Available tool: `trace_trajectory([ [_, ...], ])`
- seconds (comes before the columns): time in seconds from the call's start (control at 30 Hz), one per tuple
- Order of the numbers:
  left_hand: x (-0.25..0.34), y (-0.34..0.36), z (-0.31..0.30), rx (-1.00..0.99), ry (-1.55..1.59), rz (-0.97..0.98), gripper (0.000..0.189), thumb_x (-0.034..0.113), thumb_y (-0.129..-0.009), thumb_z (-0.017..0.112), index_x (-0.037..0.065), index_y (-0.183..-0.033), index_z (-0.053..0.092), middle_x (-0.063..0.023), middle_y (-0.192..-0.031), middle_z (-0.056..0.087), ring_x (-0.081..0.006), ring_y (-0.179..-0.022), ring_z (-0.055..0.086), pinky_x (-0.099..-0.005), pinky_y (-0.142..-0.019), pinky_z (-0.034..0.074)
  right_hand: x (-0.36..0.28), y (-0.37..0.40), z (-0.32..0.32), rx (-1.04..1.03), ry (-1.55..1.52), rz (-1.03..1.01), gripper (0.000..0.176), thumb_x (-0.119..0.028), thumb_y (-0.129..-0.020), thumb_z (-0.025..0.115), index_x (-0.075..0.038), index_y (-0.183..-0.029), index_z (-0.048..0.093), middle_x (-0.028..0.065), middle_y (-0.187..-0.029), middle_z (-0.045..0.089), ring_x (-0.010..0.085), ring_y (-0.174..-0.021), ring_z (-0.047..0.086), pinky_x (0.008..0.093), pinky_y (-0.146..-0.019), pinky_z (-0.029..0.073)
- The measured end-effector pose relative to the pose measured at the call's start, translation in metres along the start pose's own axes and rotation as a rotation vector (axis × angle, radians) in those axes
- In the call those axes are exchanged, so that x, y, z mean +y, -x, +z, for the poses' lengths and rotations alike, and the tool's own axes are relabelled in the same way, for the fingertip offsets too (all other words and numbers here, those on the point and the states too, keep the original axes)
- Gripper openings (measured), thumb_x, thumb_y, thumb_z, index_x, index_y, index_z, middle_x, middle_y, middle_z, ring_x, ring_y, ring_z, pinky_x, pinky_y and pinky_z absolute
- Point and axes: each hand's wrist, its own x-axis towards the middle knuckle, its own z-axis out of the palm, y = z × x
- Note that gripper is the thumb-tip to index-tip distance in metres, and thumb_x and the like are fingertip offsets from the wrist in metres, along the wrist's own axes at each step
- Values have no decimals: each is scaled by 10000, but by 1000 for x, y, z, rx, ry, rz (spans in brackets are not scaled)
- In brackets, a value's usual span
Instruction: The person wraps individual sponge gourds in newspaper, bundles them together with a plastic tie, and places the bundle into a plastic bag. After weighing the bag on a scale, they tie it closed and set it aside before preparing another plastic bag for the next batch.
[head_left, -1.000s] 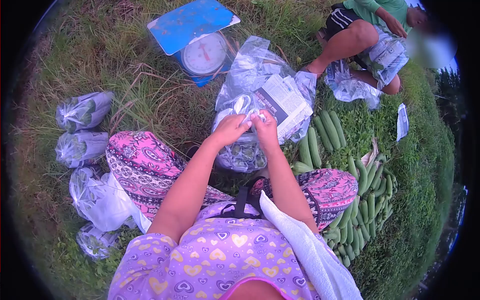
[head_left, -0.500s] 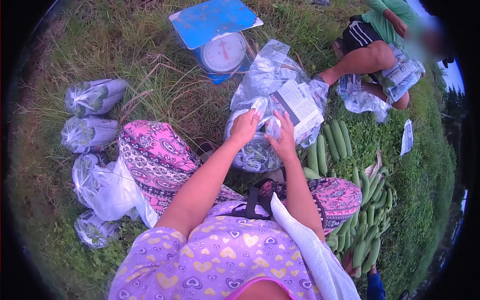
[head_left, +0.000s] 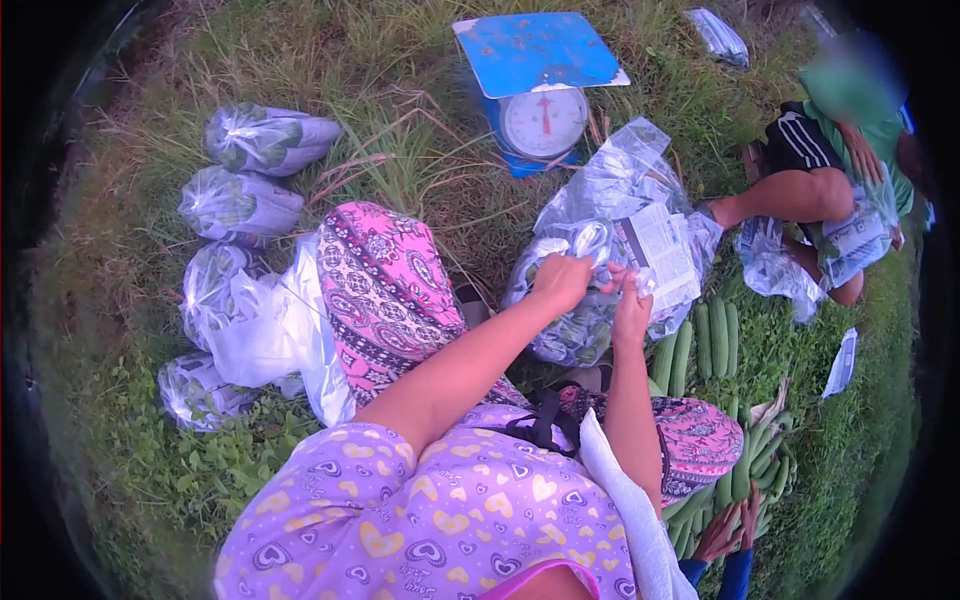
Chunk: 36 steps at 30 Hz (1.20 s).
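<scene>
A clear plastic bag [head_left: 575, 340] bulges with green produce and newspaper in front of my knees. My left hand [head_left: 563, 281] is closed on gathered plastic at the bag's top. Close beside it, my right hand [head_left: 629, 302] pinches another bit of the plastic between thumb and fingers. Printed newspaper [head_left: 662, 250] lies against the bag's right side, over more clear plastic [head_left: 615, 170]. Just right of the bag, several long green gourds [head_left: 718, 338] rest on the ground.
A blue dial scale [head_left: 543, 120] stands on the grass ahead. Several filled bags [head_left: 270, 140] line the left, with white plastic bags [head_left: 255, 330] by my knee. At right sits a person [head_left: 800, 195] holding a bag. Another person's hands [head_left: 733, 530] touch the gourd pile [head_left: 765, 450].
My view has shifted, so the scene sits lower and further right. My left hand has closed into a fist on the plastic; my right hand has gone from spread fingers to a pinch.
</scene>
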Motion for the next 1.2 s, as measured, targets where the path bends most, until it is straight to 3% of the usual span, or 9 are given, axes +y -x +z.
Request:
trace_trajectory([
  [0.13, -8, 0, 11, 18, -69, 0, 101, 143, -746, 566, 70, -763, 633, -178, -701, 647, -348, -680, 647, -462, -673, 494, 12, -3, -1, -176, 118, -24, 274, -224, -956, 505, -17, -796, 586, 94, -863, 651, 82, -590, 498, 253, -551, 413],
  [0.23, -10, 2, 6, -62, -45, 2, 117, 144, -761, 548, 76, -783, 642, -181, -706, 649, -349, -691, 649, -460, -692, 493, 18, -5, -5, -296, 566, 19, 231, -188, -901, 569, -16, -753, 616, 87, -696, 628, 158, -562, 555, 303, -542, 434],
  [0.27, -9, 1, 6, -94, -51, -46, 130, 167, -760, 558, 80, -797, 647, -182, -735, 651, -355, -727, 645, -465, -705, 487, 22, -11, -4, -333, 713, -231, 254, -233, -866, 598, -18, -734, 627, 159, -653, 616, 317, -571, 589, 406, -556, 451],
  [0.37, -6, 0, 3, -10, 107, -108, 157, 195, -759, 567, 68, -803, 648, -178, -777, 655, -365, -767, 636, -478, -713, 479, 15, -22, 0, -351, 1060, -320, 274, -266, -853, 597, -13, -751, 628, 221, -694, 613, 429, -651, 583, 505, -623, 441],
  [0.63, -7, -7, -21, -351, 191, 49, 489, 403, -780, 504, -23, -1009, 580, -263, -954, 621, -441, -938, 570, -497, -836, 429, 16, -30, 1, -345, 1392, -316, 143, -130, -768, 521, -6, -777, 590, 204, -718, 626, 374, -692, 616, 501, -667, 453],
  [0.83, 1, -2, -13, -201, 308, -238, 791, 680, -821, 414, -8, -1182, 562, -273, -1160, 573, -414, -1119, 518, -450, -953, 391, 6, -20, 15, -456, 1292, -365, 150, -131, -758, 544, 10, -716, 572, 213, -674, 606, 386, -678, 599, 484, -647, 451],
  [0.97, -3, -4, -9, -123, 322, -200, 596, 520, -935, 353, -6, -1019, 622, -286, -901, 621, -445, -917, 581, -496, -806, 439, -15, -18, 10, -466, 1010, -258, 283, -96, -796, 555, 2, -1061, 544, 209, -906, 616, 261, -827, 626, 392, -750, 463],
  [1.07, 5, -3, -9, 6, 392, -139, 498, 411, -960, 359, -10, -913, 622, -276, -792, 610, -451, -810, 586, -510, -723, 443, -15, -36, -9, -347, 172, 192, 460, -114, -808, 609, -14, -1237, 473, 136, -958, 595, 176, -875, 589, 323, -776, 457],
  [1.2, 0, -2, -7, 69, 392, -85, 442, 353, -945, 387, -9, -838, 618, -270, -774, 609, -446, -787, 591, -516, -695, 440, -13, -50, -1, -395, 577, 128, 377, -165, -855, 610, -22, -1200, 551, 50, -885, 585, 118, -775, 520, 257, -715, 433],
])
